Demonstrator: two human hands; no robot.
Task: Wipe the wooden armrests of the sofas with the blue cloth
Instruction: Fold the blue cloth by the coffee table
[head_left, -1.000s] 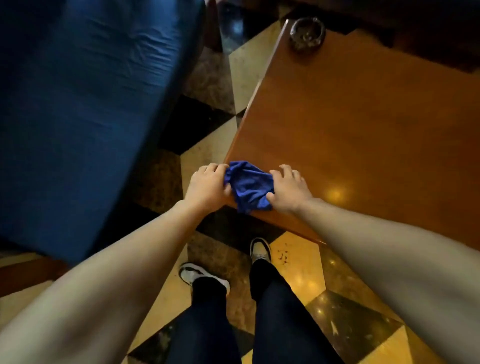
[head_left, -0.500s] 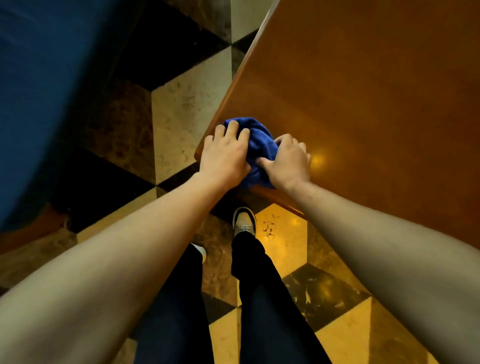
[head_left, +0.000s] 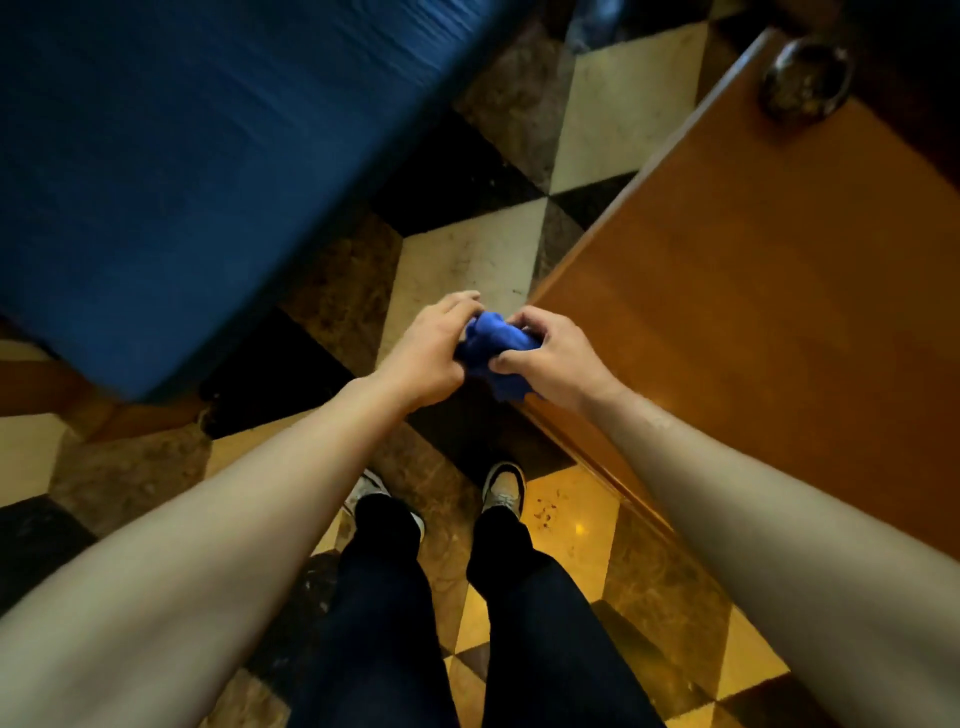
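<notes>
Both hands, the left hand (head_left: 423, 358) and the right hand (head_left: 550, 358), gripped the bunched blue cloth (head_left: 493, 345), held at the wooden table (head_left: 753, 312) corner. No armrest was being wiped; the blue sofa (head_left: 208, 171) sat apart, so wiping seemingly remained.

Both hands are bunched around the cloth (head_left: 493, 345): left hand (head_left: 428, 358) on one side, right hand (head_left: 550, 358) on the other, fingers curled into it. It's held just at the near corner of the wooden counter (head_left: 753, 291). A dark round dish (head_left: 805, 78) sits at the counter's far end. Blue sofa (head_left: 182, 156) on the left, checkered floor (head_left: 467, 260) between, two shoes below.
</notes>
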